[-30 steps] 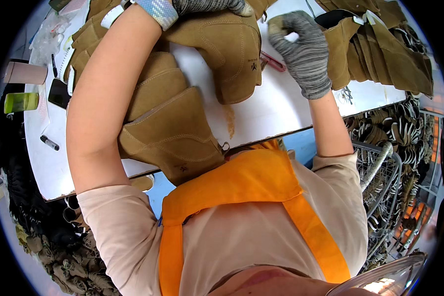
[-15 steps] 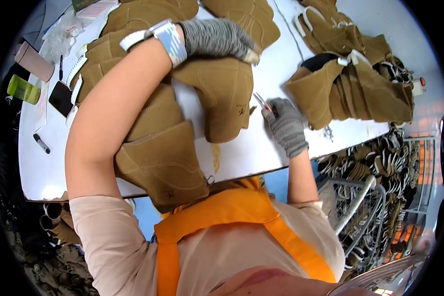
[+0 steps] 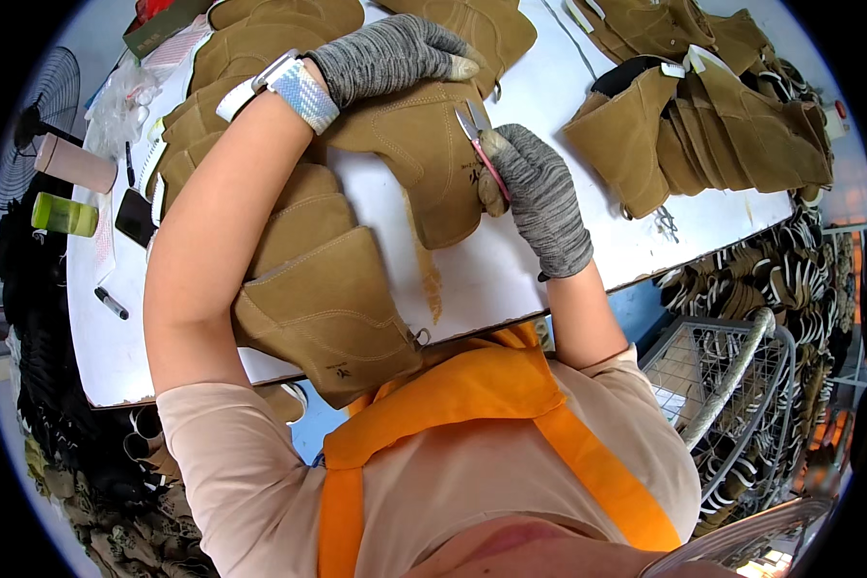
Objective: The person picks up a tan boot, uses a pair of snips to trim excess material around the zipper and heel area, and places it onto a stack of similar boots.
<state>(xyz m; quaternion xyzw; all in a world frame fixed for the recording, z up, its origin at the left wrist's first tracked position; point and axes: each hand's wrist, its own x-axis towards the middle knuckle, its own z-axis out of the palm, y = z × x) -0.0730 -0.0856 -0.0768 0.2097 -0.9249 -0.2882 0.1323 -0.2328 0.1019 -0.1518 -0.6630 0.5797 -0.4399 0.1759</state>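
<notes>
Centrally, a white worktable [image 3: 568, 260] fills the middle of the frame, bending toward the rim. Across its left half lies a stack of tan suede boot uppers [image 3: 328, 289], reaching from the upper left down to the lower middle edge of the table. A second heap of tan uppers [image 3: 732, 125] sits at the upper right, well apart from the hands. At the lower right stands a wire basket [image 3: 713, 385]. Just above centre lies 1 tan boot upper [image 3: 424, 154]. The left hand [image 3: 390, 53], in a grey knit glove, presses flat on its top edge, fingers spread narrow. The right hand [image 3: 539, 197], also gloved, is closed around small pink-handled snips [image 3: 480, 144], whose blades touch the upper's right edge. At the far left lie a black marker [image 3: 112, 302] and a green bottle [image 3: 65, 214].
</notes>
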